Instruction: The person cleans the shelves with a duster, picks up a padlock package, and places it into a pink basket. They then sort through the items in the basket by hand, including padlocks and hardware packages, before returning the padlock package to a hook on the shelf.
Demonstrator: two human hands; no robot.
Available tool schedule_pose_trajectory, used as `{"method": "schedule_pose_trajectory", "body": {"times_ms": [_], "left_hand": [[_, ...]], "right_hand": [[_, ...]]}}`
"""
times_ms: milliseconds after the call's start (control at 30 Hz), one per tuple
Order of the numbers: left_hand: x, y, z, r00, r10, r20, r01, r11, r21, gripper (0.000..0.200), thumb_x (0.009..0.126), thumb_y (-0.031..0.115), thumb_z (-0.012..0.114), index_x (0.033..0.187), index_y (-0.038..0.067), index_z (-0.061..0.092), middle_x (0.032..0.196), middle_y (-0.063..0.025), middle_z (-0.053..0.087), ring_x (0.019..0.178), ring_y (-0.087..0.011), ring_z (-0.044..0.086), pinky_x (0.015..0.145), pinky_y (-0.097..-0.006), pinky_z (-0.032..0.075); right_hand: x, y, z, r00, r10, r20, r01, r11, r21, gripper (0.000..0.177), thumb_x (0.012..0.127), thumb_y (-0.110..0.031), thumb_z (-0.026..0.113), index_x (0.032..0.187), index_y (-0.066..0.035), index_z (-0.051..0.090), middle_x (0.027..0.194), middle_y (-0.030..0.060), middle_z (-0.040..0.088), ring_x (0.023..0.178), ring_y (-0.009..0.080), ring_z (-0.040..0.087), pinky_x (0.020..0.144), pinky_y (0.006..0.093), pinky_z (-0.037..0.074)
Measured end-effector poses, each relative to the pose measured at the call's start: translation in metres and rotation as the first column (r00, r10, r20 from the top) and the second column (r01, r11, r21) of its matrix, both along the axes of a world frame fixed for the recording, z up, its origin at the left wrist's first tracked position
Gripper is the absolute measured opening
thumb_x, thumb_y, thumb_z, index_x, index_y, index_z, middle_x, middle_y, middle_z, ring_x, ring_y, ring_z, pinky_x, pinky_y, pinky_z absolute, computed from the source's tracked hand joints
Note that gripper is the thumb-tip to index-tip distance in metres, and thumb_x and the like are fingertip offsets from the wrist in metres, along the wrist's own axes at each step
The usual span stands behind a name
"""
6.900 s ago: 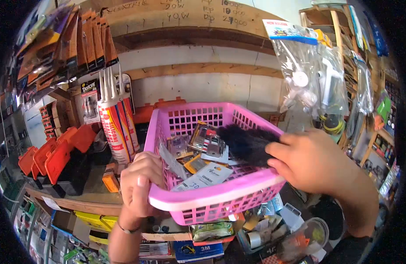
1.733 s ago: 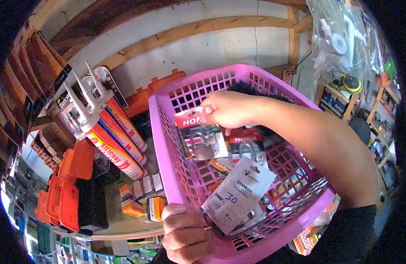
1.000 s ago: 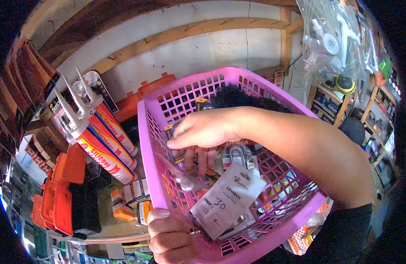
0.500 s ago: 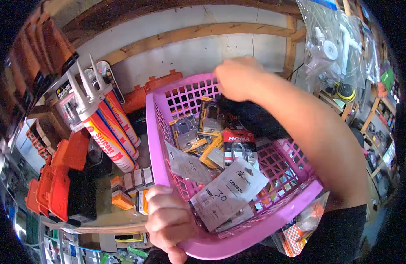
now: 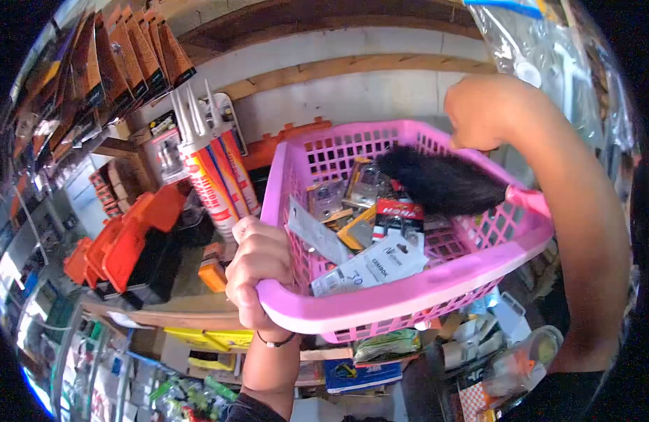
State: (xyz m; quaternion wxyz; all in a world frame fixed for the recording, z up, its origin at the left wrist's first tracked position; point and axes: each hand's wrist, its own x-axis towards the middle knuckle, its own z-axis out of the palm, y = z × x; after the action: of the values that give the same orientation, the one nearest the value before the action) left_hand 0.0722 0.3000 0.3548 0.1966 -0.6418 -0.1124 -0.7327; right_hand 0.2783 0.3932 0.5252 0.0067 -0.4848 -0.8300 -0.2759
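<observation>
A pink plastic basket [image 5: 409, 299] is tilted toward me between my hands. My left hand [image 5: 258, 271] is closed around its near left corner. My right hand [image 5: 483, 112] is closed at the far right part of its rim, with the fingertips hidden. Inside lie several packaged padlocks [image 5: 326, 198], a red HONA pack [image 5: 399, 209] and a white card marked GEMBOK [image 5: 374, 266]. A black bristly brush [image 5: 444, 181] lies across the basket's right side, its pink handle [image 5: 530, 200] resting by the right rim.
Silicone sealant tubes [image 5: 215, 176] stand left of the basket on a wooden shelf [image 5: 156, 304]. Orange-lidded black cases [image 5: 138, 239] and small orange boxes [image 5: 212, 269] sit there too. Packs hang at upper left; plastic bags [image 5: 542, 63] hang at upper right. Below are more packaged goods.
The basket has shifted right in view, and its near side has risen. My right hand has moved right along the far rim, leaving the black brush in fuller view. My left hand keeps its grip.
</observation>
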Motion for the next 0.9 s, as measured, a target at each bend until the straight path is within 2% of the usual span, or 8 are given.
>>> {"method": "schedule_pose_trajectory", "body": {"times_ms": [367,467,600,767,800,833,867,900], "left_hand": [[-0.017,-0.028,0.003,0.940,0.194,-0.280,-0.272,0.922,-0.277,0.036,0.091,0.026,0.028,0.075,0.001,0.047,0.075,-0.0113,0.052,0.076,-0.0245,0.052,0.076,-0.0347,0.041],[-0.015,-0.056,0.006,0.926,0.214,-0.312,-0.334,0.848,-0.411,0.032,0.091,0.021,0.032,0.093,-0.002,0.053,0.097,-0.0162,0.056,0.097,-0.0279,0.053,0.087,-0.0345,0.039],[-0.017,-0.149,-0.033,0.941,0.304,-0.151,-0.337,0.794,-0.506,0.018,0.083,0.008,0.048,0.098,0.000,0.055,0.095,-0.0146,0.057,0.094,-0.0264,0.054,0.084,-0.0340,0.041],[-0.070,-0.324,-0.242,0.903,0.346,-0.254,-0.393,0.427,-0.815,0.017,0.079,0.008,0.053,0.094,0.001,0.058,0.088,-0.0173,0.059,0.083,-0.0345,0.056,0.074,-0.0383,0.044],[-0.074,-0.362,-0.314,0.919,0.372,-0.127,-0.253,0.313,-0.916,0.016,0.083,0.011,0.050,0.091,0.001,0.059,0.083,-0.0170,0.060,0.077,-0.0326,0.057,0.071,-0.0378,0.045],[-0.069,-0.414,-0.379,0.881,0.455,-0.128,-0.141,-0.005,-0.990,0.020,0.083,0.016,0.049,0.092,0.001,0.058,0.092,-0.0179,0.058,0.085,-0.0351,0.056,0.076,-0.0407,0.044],[-0.069,-0.477,-0.477,0.829,0.421,-0.369,-0.285,-0.249,-0.926,0.022,0.085,0.020,0.047,0.094,0.004,0.059,0.094,-0.0169,0.058,0.087,-0.0339,0.056,0.076,-0.0428,0.044],[-0.067,-0.548,-0.578,0.681,-0.204,-0.704,-0.694,-0.486,-0.531,0.029,0.085,0.028,0.046,0.098,0.006,0.059,0.099,-0.0146,0.059,0.094,-0.0330,0.055,0.081,-0.0437,0.043]], "right_hand": [[0.014,-0.008,-0.045,0.912,-0.343,0.226,0.378,0.916,-0.133,0.035,0.067,-0.033,0.073,0.092,-0.009,0.068,0.102,0.0093,0.063,0.092,0.0256,0.061,0.076,0.0365,0.049],[0.038,-0.028,-0.043,0.920,-0.389,0.048,0.392,0.918,-0.062,0.026,0.066,-0.020,0.070,0.090,-0.011,0.068,0.102,0.0093,0.063,0.093,0.0258,0.061,0.078,0.0369,0.049],[0.056,-0.082,-0.049,0.913,-0.303,-0.272,0.331,0.942,0.063,0.028,0.067,-0.006,0.055,0.094,-0.005,0.064,0.102,0.0158,0.061,0.096,0.0312,0.059,0.079,0.0397,0.048],[0.110,-0.126,-0.079,0.815,-0.200,-0.544,0.279,0.958,0.065,0.032,0.073,-0.013,0.055,0.099,0.004,0.056,0.099,0.0251,0.057,0.094,0.0381,0.056,0.079,0.0424,0.044],[0.140,-0.116,-0.100,0.755,0.045,-0.654,0.071,0.986,0.150,0.031,0.075,-0.016,0.054,0.098,0.005,0.055,0.097,0.0260,0.056,0.091,0.0387,0.055,0.078,0.0419,0.043],[0.158,-0.121,-0.128,0.633,0.284,-0.720,-0.140,0.957,0.255,0.032,0.078,-0.020,0.054,0.097,0.006,0.054,0.096,0.0268,0.056,0.088,0.0394,0.054,0.076,0.0414,0.042],[0.139,-0.168,-0.144,0.576,0.161,-0.801,-0.037,0.985,0.171,0.032,0.085,-0.024,0.050,0.097,0.005,0.055,0.089,0.0234,0.057,0.081,0.0352,0.055,0.073,0.0397,0.041],[0.135,-0.183,-0.173,0.429,0.069,-0.901,-0.016,0.998,0.069,0.036,0.087,-0.029,0.050,0.104,0.004,0.053,0.086,0.0187,0.058,0.075,0.0275,0.055,0.071,0.0385,0.041]]}}
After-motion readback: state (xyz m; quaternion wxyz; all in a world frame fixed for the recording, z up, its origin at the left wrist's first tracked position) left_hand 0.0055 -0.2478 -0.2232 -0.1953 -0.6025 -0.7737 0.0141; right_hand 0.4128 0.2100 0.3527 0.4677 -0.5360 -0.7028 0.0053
